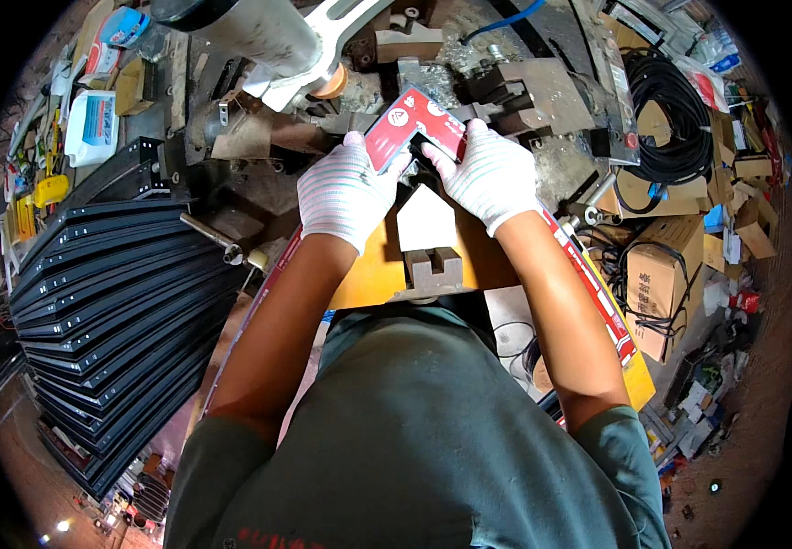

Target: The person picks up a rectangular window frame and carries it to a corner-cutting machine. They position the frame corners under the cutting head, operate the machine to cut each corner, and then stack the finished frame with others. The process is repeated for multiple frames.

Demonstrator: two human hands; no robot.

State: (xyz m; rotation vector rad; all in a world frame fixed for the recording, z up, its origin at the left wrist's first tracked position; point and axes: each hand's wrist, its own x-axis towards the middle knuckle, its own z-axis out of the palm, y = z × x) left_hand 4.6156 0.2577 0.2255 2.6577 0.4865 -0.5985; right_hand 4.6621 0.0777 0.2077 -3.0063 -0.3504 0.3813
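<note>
I find the gloved left hand (pixel 350 190) and right hand (pixel 492 176) each pinching one leg of the red corner piece (pixel 425 112), upper centre — contact underneath unverifiable from my station. Uneven grip could skew it; the metal cylinder (pixel 272 44) above poses possible pinch risk. Metal blocks (pixel 551 96) crowd the counter (pixel 562 183); black frames (pixel 126 284) stack at left, coiled cable (pixel 700 142) upper right.

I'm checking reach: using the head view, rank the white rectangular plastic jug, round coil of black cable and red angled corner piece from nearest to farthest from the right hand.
1. Red angled corner piece: touching the right hand.
2. Coil of black cable: to the right.
3. White plastic jug: far left.
</note>
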